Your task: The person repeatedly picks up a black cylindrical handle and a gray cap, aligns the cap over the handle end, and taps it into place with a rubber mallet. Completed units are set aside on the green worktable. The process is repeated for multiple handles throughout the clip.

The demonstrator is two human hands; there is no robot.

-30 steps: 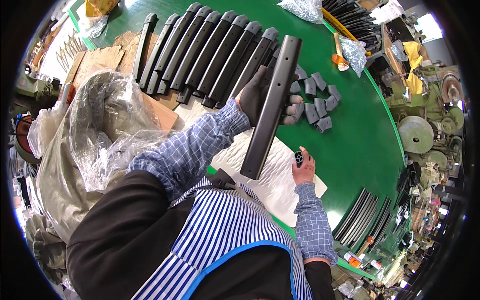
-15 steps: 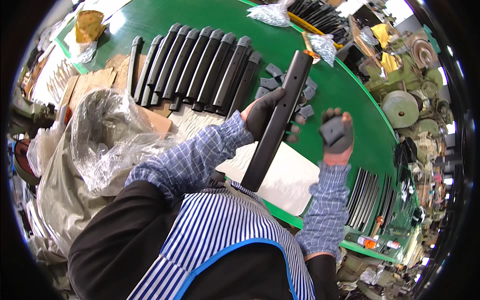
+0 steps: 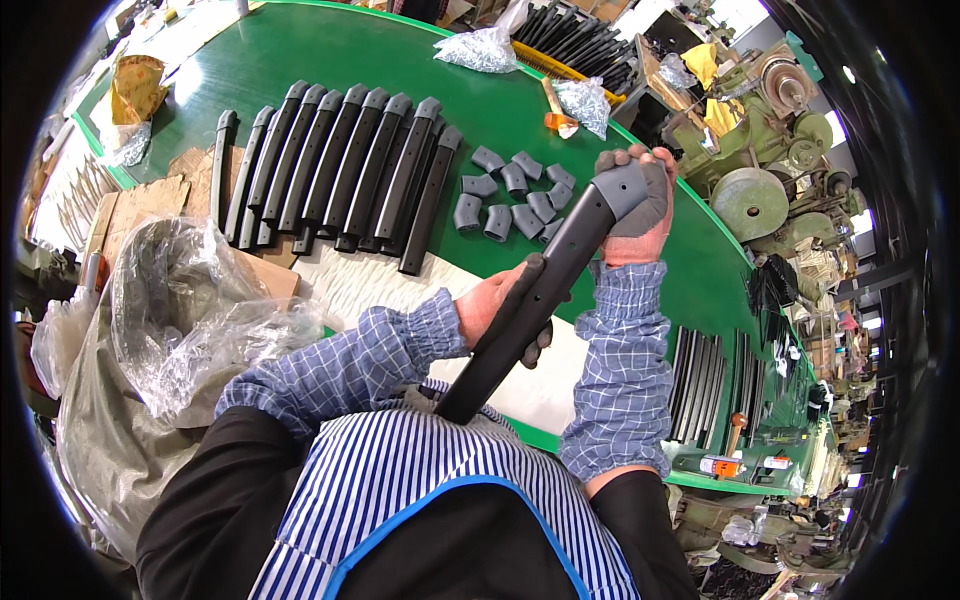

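Since a second earlier, right hand had risen from the green surface and clenched a grey elbow-shaped plastic cap onto the long dark curved bar; left hand grasped the bar mid-length. Cap looked seated. Clear plastic bag at left: contents unclear.

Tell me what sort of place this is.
Most likely a factory assembly bench. A row of long black plastic bars and small grey elbow caps lie on a green worktable, heavy green machines stand beside it, and a clear plastic bag sits nearby.
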